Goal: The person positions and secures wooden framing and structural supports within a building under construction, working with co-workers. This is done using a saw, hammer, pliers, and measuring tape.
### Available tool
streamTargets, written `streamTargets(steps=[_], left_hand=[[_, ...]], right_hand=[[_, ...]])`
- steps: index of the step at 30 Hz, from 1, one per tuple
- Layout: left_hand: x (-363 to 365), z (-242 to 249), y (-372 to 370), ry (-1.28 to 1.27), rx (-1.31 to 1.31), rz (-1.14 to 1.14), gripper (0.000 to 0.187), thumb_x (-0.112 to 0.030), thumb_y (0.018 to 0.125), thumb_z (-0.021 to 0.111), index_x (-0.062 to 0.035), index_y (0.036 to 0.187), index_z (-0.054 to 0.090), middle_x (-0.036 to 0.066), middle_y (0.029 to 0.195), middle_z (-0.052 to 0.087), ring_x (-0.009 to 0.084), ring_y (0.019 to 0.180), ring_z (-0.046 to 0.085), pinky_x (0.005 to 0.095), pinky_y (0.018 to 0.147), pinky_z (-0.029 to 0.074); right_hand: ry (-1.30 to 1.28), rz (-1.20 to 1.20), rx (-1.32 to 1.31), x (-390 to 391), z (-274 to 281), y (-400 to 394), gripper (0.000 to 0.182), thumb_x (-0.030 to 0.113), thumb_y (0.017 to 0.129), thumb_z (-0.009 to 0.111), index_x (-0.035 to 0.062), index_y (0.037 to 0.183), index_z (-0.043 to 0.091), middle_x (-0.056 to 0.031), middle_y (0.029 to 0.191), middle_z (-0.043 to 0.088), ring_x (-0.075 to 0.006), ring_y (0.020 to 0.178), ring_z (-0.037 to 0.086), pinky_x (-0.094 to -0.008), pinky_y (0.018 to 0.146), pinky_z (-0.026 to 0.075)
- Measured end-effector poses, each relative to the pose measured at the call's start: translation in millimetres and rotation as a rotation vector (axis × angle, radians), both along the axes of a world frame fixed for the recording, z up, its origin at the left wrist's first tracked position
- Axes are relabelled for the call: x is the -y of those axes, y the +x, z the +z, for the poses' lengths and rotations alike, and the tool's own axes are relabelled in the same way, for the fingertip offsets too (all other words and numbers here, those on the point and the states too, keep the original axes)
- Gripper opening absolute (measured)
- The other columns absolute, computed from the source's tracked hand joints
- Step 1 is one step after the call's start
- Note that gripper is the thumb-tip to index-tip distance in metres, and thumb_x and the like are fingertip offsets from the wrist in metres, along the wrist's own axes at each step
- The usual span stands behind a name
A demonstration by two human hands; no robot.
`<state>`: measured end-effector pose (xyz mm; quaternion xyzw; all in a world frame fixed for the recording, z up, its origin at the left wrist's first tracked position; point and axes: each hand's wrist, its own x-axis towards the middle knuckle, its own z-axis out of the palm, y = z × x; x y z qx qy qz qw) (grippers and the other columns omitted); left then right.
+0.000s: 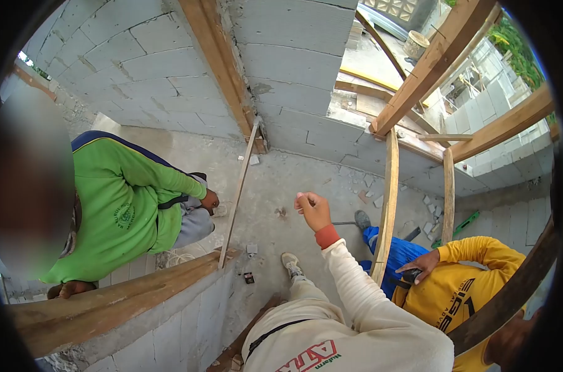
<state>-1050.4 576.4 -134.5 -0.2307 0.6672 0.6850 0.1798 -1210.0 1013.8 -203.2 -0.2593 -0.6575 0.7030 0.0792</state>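
Note:
My right hand (313,211) reaches out over the concrete floor (269,192), in a white sleeve with a reddish cuff. Its fingers are curled in and pressed together; whatever they may hold is too small or hidden to make out. Left of it, a thin wooden batten (238,192) runs from the timber post down to a low wall. To its right stands a curved wooden strip (390,186). My left hand is out of view.
A co-worker in green (126,211) is at left, one hand on a timber beam (107,299). Another in yellow (473,279) at lower right holds a dark object (410,275). A green level (466,225) and block rubble (430,214) lie near the wall.

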Motion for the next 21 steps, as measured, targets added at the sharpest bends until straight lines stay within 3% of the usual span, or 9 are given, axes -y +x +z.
streamTargets(steps=[4,6,13,16,21], left_hand=[[7.4,-25.7,-5.9,-0.039,0.129,-0.054,0.041,-0.031,0.090,0.071,-0.0129,0.127,0.067,0.010,0.128,0.066,0.0230,0.122,0.059,0.0482,0.109,0.039],[12.4,-37.0,-8.0,-0.052,0.178,-0.084,0.041,-0.030,0.090,0.071,-0.0125,0.127,0.067,0.010,0.128,0.067,0.0229,0.122,0.060,0.0476,0.109,0.040],[34.5,-74.5,-12.7,-0.101,0.279,-0.196,0.040,-0.028,0.089,0.071,-0.0112,0.125,0.068,0.010,0.125,0.067,0.0225,0.119,0.061,0.0454,0.107,0.041],[42.4,-86.0,-17.5,-0.114,0.309,-0.252,0.039,-0.027,0.089,0.072,-0.0106,0.124,0.068,0.010,0.124,0.068,0.0223,0.117,0.061,0.0445,0.106,0.042],[51.1,-101.2,-29.3,-0.132,0.353,-0.355,0.038,-0.025,0.088,0.072,-0.0096,0.123,0.068,0.010,0.122,0.069,0.0220,0.115,0.062,0.0429,0.105,0.043]], right_hand=[[-0.325,-0.248,-0.298,-42.1,123.5,-36.5,0.022,0.026,0.100,0.062,0.0056,0.094,0.064,-0.0064,0.086,0.065,-0.0175,0.079,0.065,-0.0296,0.068,0.052],[-0.448,-0.219,-0.550,-56.9,178.7,-38.9,0.021,0.027,0.102,0.058,0.0069,0.094,0.060,-0.0059,0.088,0.061,-0.0170,0.078,0.061,-0.0292,0.069,0.050],[-0.840,0.372,-1.104,-69.9,283.1,-28.6,0.024,0.030,0.103,0.056,0.0070,0.098,0.058,-0.0065,0.093,0.059,-0.0150,0.078,0.059,-0.0286,0.066,0.051],[-0.880,0.538,-1.228,-64.6,307.3,-9.0,0.022,0.027,0.101,0.061,0.0061,0.095,0.059,-0.0076,0.092,0.061,-0.0158,0.075,0.062,-0.0275,0.062,0.054],[-0.733,1.058,-1.406,-52.0,376.3,30.9,0.025,0.012,0.095,0.066,-0.0034,0.076,0.072,-0.0196,0.079,0.071,-0.0268,0.066,0.070,-0.0327,0.047,0.055]])
